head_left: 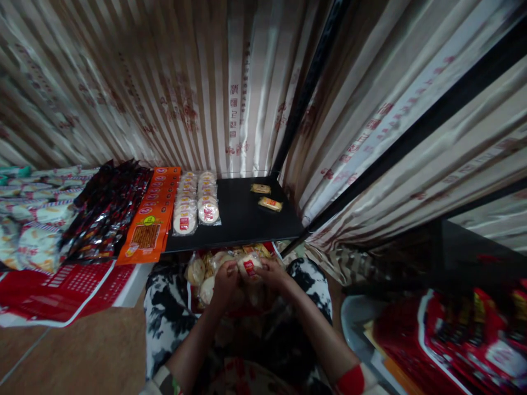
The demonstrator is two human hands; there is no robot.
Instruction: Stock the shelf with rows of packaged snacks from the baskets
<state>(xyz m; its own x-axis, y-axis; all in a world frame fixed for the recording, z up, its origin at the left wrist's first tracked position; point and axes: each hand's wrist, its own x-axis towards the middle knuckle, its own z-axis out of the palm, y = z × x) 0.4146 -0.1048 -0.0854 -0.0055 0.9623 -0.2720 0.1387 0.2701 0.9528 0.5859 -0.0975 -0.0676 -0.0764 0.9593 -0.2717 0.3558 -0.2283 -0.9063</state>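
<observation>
Between my two hands is a round white cracker packet (249,266) in clear wrapping with a red label. My left hand (226,280) has its fingers closed at the packet's left edge, and my right hand (272,272) grips it from the right. Below them, in my lap, a red bag (189,296) lies open with several wrapped round crackers (207,289) and small yellow packets inside. Ahead, on the black shelf (234,219), two rows of round cracker packets (185,218) overlap one another. Two small oblong biscuit packets (270,204) lie to their right.
Left of the crackers are orange snack packs (150,219), dark shiny packets (109,214) and white snack packets (41,241). Red packaging (61,291) hangs over the shelf's front edge. Dark posts (307,88) and striped curtains (197,82) stand behind. At right, a tub (354,318) sits near red packages (399,329).
</observation>
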